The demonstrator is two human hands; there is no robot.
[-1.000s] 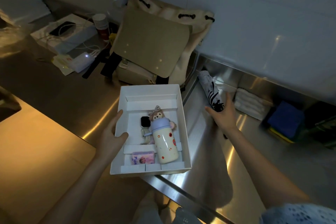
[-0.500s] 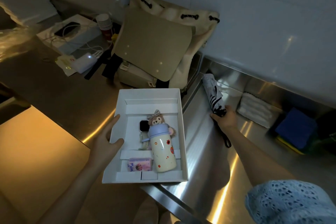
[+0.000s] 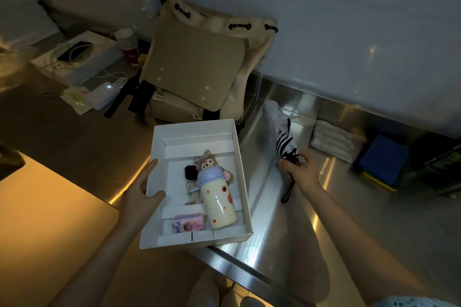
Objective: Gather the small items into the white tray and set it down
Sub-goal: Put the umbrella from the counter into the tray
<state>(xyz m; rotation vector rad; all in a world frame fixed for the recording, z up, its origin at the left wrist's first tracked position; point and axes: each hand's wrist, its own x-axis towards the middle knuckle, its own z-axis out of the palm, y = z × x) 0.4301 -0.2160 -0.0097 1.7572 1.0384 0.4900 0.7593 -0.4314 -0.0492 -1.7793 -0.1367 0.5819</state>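
Note:
My left hand (image 3: 139, 192) grips the left wall of the white tray (image 3: 194, 129), thumb inside, holding it over the counter edge. In the tray lie a cream bottle with a lilac cap (image 3: 217, 200), a small plush bear (image 3: 208, 163), a smartwatch (image 3: 191, 173) and a pink tissue packet (image 3: 188, 224). To the right, my right hand (image 3: 300, 173) grips the handle end of a folded black-and-white striped umbrella (image 3: 283, 132) lying on the steel counter, its strap hanging below my fingers.
A beige backpack (image 3: 199, 67) leans against the wall behind the tray. At the left stand a white box with cables (image 3: 82, 57), a power bank (image 3: 103, 92) and paper cups (image 3: 127, 40). A folded white towel (image 3: 333, 138) and blue cloth (image 3: 385, 157) lie right.
My right hand closed round the umbrella's handle end, having rested open beside it a second ago. The tray shifted slightly left and nearer in my left hand.

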